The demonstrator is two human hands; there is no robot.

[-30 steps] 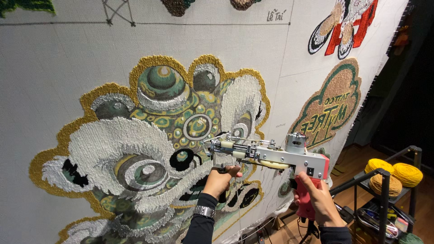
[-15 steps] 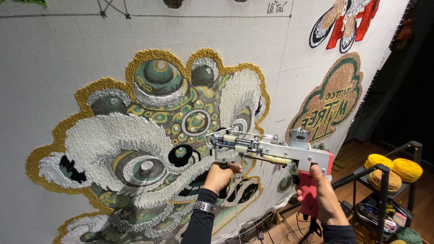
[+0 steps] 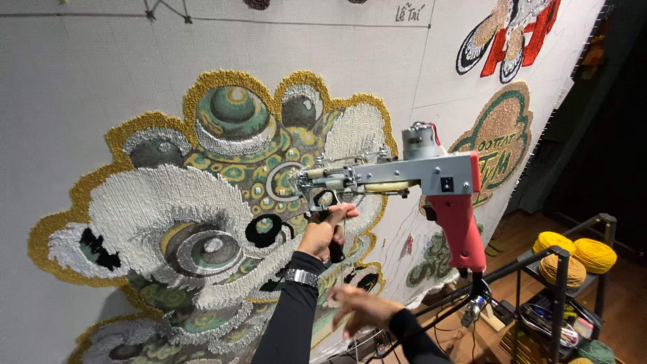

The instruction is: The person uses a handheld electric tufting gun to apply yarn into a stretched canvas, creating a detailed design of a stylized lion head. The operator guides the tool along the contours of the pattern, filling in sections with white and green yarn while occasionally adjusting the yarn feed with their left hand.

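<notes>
One hand alone carries the tool: the left hand (image 3: 325, 232), in a black sleeve with a metal wristwatch (image 3: 300, 277), is closed around the black front handle of the grey metal tufting gun with a red pistol grip (image 3: 404, 178), just right of the frame's centre. The right hand (image 3: 360, 309) is blurred below it, low in the frame, fingers spread and holding nothing, well apart from the red grip, which hangs free. The gun's needle end points left and meets the white backing cloth (image 3: 81, 81) at the right edge of the tufted lion-head design in green, white and gold (image 3: 209, 202). Bare cloth lies above the design and along the upper left of the frame. A green and gold tufted emblem (image 3: 502, 138) sits beyond the gun to the right, near the cloth's right edge. At lower right, a black metal rack (image 3: 559, 269) holds yellow yarn cones (image 3: 573, 253).
</notes>
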